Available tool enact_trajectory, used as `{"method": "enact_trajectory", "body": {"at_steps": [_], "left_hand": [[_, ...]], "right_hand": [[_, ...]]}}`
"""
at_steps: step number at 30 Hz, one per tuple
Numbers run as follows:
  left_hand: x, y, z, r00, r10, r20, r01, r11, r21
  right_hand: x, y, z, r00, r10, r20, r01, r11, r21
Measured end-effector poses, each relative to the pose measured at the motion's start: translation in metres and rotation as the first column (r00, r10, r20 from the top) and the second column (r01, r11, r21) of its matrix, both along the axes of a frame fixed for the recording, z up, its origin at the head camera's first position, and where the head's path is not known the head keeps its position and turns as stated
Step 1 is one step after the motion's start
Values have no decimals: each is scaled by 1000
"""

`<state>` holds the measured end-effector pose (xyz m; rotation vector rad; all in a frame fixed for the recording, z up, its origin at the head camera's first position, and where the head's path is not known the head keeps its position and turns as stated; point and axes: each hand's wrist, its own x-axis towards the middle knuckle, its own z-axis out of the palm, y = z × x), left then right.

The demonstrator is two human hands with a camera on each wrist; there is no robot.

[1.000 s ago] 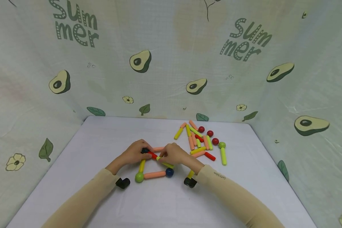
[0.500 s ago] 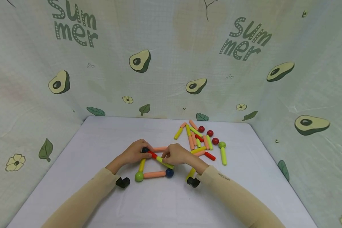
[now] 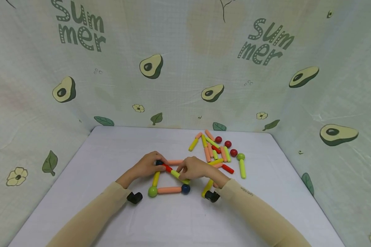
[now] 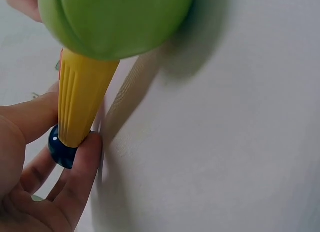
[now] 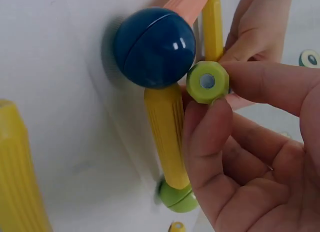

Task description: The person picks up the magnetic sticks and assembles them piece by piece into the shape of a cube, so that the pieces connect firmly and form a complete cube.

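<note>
My left hand [image 3: 149, 165] pinches a dark blue ball [image 4: 61, 150] at the back left corner of a four-sided frame of magnetic sticks and balls. From that ball a short red stick [image 3: 168, 168] runs diagonally inward, end to end with a light green stick [image 5: 207, 82]. My right hand [image 3: 194, 168] pinches the light green stick between thumb and finger; its free end is right beside a blue ball [image 5: 154, 48]. A yellow stick [image 4: 86, 98] joins the left-hand ball to a green ball [image 4: 117, 22]. A salmon stick [image 3: 169, 190] forms the front side. My right hand partly hides the right side.
Several loose sticks, including a red one [image 3: 227, 168], lie at the back right beside red balls [image 3: 228, 144]. A green ball with a stick [image 3: 242, 166] is farther right. A loose yellow stick [image 3: 207, 188] lies near my right wrist. Patterned cloth walls [image 3: 185, 68] enclose the table.
My right hand has slid right along the light green stick, showing more of it. The frame, with my left hand at its corner ball, has shifted slightly right.
</note>
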<state>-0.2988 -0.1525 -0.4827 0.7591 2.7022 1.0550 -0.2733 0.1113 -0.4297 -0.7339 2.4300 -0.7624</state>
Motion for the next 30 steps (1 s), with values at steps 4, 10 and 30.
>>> {"method": "enact_trajectory", "body": {"at_steps": [4, 10, 30], "left_hand": [[0, -2, -1, 1000, 25, 13, -25, 1000, 18], [-1, -5, -2, 999, 46, 14, -47, 998, 39], [-6, -10, 3, 999, 4, -36, -3, 1000, 4]], "right_hand": [[0, -1, 0, 999, -17, 43, 19, 999, -41], [-1, -3, -9, 999, -46, 5, 46, 996, -77], [-1, -7, -6, 977, 79, -199, -87, 996, -32]]}}
